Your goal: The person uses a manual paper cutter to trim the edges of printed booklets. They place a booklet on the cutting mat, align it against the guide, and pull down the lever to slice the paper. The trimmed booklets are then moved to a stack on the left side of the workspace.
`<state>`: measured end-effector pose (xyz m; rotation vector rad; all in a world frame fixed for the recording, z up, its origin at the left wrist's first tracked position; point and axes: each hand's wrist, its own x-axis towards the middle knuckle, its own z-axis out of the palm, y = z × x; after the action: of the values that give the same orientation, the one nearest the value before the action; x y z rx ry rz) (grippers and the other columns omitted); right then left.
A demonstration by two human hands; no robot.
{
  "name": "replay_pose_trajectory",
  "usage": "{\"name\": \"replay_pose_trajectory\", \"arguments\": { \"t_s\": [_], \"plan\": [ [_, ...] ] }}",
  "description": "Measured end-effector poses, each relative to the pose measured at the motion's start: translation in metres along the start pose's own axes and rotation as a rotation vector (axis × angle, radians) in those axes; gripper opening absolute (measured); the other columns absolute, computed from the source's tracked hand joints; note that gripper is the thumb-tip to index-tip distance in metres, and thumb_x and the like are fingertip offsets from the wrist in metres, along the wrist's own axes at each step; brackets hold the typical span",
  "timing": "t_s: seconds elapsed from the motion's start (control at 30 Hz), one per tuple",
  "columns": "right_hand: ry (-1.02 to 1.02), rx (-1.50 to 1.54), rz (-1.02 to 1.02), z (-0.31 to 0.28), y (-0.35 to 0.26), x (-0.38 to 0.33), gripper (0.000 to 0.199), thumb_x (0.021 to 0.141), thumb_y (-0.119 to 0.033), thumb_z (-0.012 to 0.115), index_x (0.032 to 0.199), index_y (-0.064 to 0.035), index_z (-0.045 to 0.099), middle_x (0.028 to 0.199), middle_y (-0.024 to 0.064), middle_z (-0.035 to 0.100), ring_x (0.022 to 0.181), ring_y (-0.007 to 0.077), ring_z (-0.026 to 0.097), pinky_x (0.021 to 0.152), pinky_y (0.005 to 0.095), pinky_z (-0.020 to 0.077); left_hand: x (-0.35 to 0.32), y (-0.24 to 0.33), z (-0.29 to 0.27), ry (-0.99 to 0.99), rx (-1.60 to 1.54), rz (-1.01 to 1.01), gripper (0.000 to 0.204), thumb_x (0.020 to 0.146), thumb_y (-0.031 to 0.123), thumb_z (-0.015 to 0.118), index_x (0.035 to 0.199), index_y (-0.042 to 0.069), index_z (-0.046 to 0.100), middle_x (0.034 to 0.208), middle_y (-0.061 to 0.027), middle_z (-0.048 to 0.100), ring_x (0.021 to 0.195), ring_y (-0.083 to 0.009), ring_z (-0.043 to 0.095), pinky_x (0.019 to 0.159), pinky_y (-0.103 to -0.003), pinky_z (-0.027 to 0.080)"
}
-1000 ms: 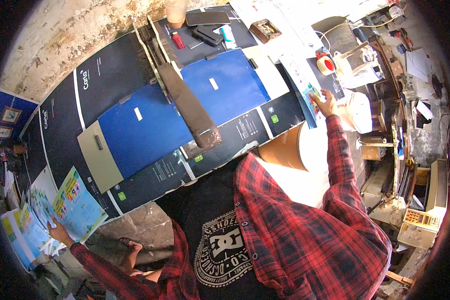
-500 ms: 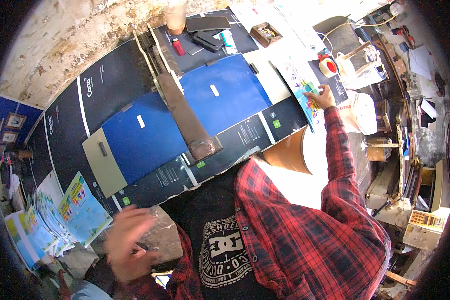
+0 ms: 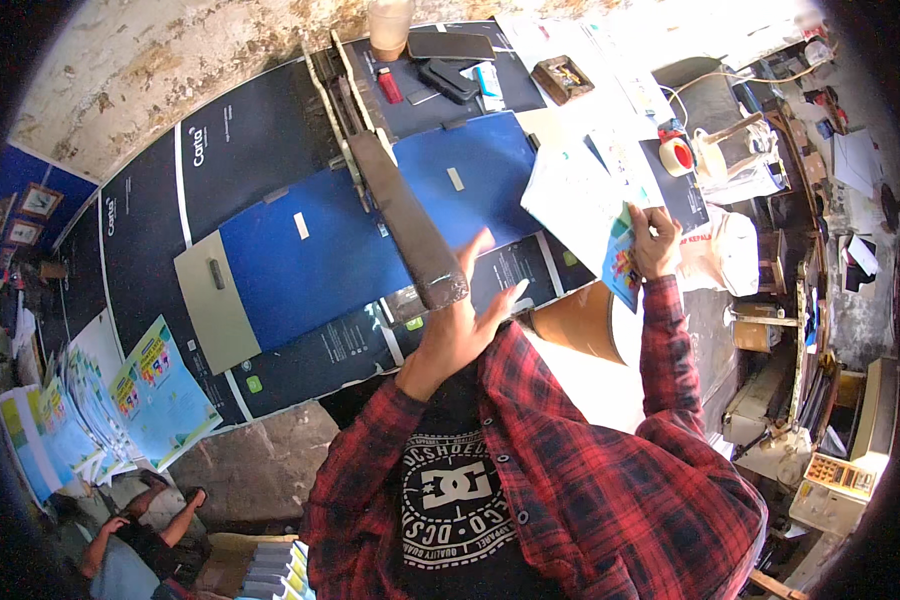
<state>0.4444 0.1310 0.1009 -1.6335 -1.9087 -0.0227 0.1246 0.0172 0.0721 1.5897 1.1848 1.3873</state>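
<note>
My right hand [image 3: 656,242] pinches the edge of a colourful printed booklet [image 3: 622,262], raised and partly opened so that its pale pages [image 3: 568,190] fan out to the left. My left hand [image 3: 458,325] has its fingers spread and holds nothing. It is at the near end of a long brown bar [image 3: 405,215], which hides part of the hand; whether they touch I cannot tell. Beneath the bar lies a blue board [image 3: 315,265] with a beige strip [image 3: 213,300] at its left end.
Booklets [image 3: 90,415] are piled at the left. A cup [image 3: 388,30], a red lighter [image 3: 388,87], a black case [image 3: 448,80] and a small wooden box [image 3: 562,78] stand at the back. Tape [image 3: 676,156] lies right. Another person [image 3: 135,540] is at the lower left.
My left hand has come from the lower left to the bar's near end. My right hand has lifted the booklet off the table, its pages now opening leftward. The view has shifted slightly.
</note>
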Motion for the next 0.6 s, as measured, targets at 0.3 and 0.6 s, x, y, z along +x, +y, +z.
{"name": "replay_pose_trajectory", "arguments": {
  "t_s": [0.3, 0.6],
  "plan": [
    [-0.579, 0.229, -0.358, -0.014, -0.106, 0.027, 0.023, 0.085, -0.024, 0.076, 0.077, -0.0038, 0.068, 0.068, 0.0103, 0.059, 0.066, 0.0251, 0.055, 0.075, 0.0361, 0.0413, -0.020, 0.026, -0.039, -0.111, 0.003, -0.015, 0.045, 0.084, 0.028, 0.079, 0.116, 0.000, 0.064, 0.116, -0.0173, 0.066, 0.114, -0.0300, 0.061, 0.103, -0.045, 0.042],
    [-0.339, 0.019, -0.727, 0.149, -0.158, 0.065, 0.030, 0.088, -0.043, 0.068, 0.090, -0.0127, 0.069, 0.087, 0.0043, 0.066, 0.092, 0.0242, 0.061, 0.090, 0.0444, 0.0383, -0.029, -0.069, -0.054, 0.525, -0.558, -0.836, 0.024, 0.093, 0.014, 0.070, 0.111, -0.003, 0.069, 0.102, -0.0059, 0.071, 0.087, -0.0137, 0.066, 0.077, -0.030, 0.052]
  ]
}}
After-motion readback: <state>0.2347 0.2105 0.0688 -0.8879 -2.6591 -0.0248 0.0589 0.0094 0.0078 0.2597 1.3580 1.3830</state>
